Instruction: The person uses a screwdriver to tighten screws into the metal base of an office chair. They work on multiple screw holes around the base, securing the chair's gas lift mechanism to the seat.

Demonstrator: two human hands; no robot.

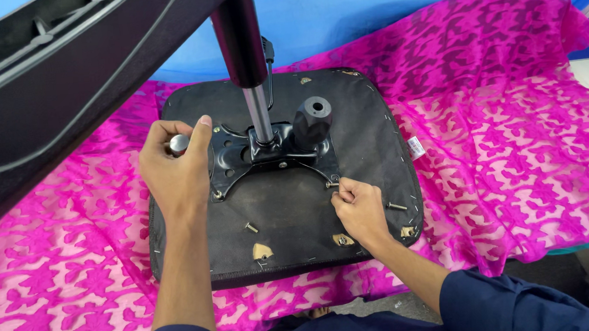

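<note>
The right hand (359, 206) is pinching a small bolt (332, 183) between thumb and fingertips, holding it at the lower right corner of the black metal mounting plate (239, 164); whether the bolt is already sitting in its hole is hard to tell, since the fingers are covering it. The left hand (174, 168) is closing around a short silvery lever end (179, 144) at the plate's left side, thumb pressed over the top, steadying the mechanism.

To do this well, the bolt should be going in straight and turning freely by fingers first, with the plate being held so its hole is lining up with the insert beneath; forcing a tilted bolt would likely be crossing the thread.

The plate is lying on the upturned underside of a chair seat (368, 126), covered in thin matt black fabric stapled along the edge, with pale wood showing through small cut-outs. A shiny gas cylinder (258, 113) is rising from the plate's middle into a thick black sleeve, and a chunky black knob (312, 119) with a hollow end is sitting just beside it. Two spare bolts are lying loose on the fabric, one (251, 227) near the left forearm, one (396, 207) just right of the right hand. Everything is resting on a bright pink patterned cloth (512, 122), lacy and rumpled.
</note>
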